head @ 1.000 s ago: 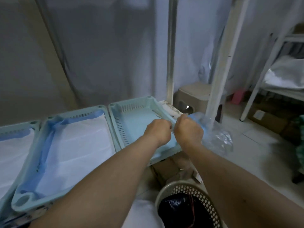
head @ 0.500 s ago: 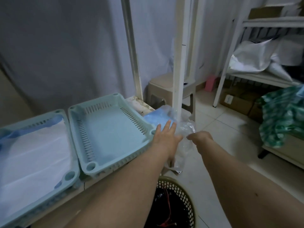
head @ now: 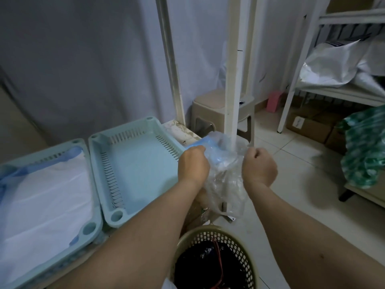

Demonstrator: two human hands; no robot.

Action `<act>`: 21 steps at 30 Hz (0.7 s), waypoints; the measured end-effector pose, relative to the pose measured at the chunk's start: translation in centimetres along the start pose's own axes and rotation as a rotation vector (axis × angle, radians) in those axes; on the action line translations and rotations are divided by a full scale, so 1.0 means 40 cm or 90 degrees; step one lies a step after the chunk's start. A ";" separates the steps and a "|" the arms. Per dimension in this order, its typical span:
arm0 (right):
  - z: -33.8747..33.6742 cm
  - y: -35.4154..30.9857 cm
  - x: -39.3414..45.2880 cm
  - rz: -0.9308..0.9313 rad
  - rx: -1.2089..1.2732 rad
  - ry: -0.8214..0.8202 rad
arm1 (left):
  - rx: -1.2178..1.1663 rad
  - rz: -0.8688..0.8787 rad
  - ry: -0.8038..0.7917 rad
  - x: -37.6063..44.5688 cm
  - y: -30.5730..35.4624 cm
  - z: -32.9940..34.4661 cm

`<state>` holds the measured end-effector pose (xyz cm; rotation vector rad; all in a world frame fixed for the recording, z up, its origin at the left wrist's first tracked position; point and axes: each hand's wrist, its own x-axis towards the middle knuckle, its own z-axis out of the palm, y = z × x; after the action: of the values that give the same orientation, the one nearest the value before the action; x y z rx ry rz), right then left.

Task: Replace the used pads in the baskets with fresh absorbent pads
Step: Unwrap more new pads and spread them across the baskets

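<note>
A clear plastic bag [head: 226, 184] with folded blue pads [head: 200, 142] inside hangs beside the table's right end. My left hand [head: 192, 166] grips the blue pad at the bag's mouth. My right hand [head: 259, 168] is curled round the bag's right edge. Just left of my hands stands a pale green basket [head: 133, 170] with a bare bottom. Further left, another green basket [head: 89, 228] holds a white pad with blue edges [head: 43, 203].
A woven waste basket [head: 212, 259] with a dark liner stands on the floor below my arms. A white post [head: 234, 69] rises behind the bag, with a beige stool [head: 210, 109] behind it. A white shelf rack [head: 333, 84] and cardboard boxes stand at the right.
My left hand went from flat and open to gripping the blue pad in the bag. My right hand lifted and pulled the bag's edge to the right.
</note>
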<state>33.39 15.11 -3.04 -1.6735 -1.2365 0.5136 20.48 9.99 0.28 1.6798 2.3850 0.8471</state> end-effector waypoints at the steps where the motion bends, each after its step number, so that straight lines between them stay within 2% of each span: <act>1: 0.016 -0.011 -0.015 -0.072 -0.011 -0.063 | -0.043 -0.011 0.010 0.004 -0.003 -0.001; 4: 0.076 -0.036 -0.035 -0.127 -0.033 -0.240 | -0.135 -0.019 0.055 0.010 -0.001 0.000; 7: 0.121 -0.042 -0.023 -0.129 -0.141 -0.346 | -0.227 -0.066 0.120 0.034 0.006 -0.001; 10: 0.148 -0.045 0.004 -0.147 -0.262 -0.448 | -0.363 -0.150 0.120 0.076 0.007 -0.010; 14: 0.203 -0.046 0.044 -0.143 -0.364 -0.470 | -0.439 -0.212 0.150 0.127 -0.002 -0.031; 18: 0.245 -0.062 0.083 -0.130 -0.430 -0.461 | -0.509 -0.174 0.135 0.165 -0.010 -0.032; 19: 0.260 -0.066 0.092 -0.124 -0.470 -0.471 | -0.505 -0.162 0.120 0.180 -0.017 -0.026; 21: 0.278 -0.069 0.096 -0.103 -0.511 -0.495 | -0.371 -0.146 0.078 0.218 -0.044 -0.017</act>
<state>24.96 23.55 -4.90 -2.0615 -2.3559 0.6421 15.41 17.14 1.95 1.1363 2.0500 1.4504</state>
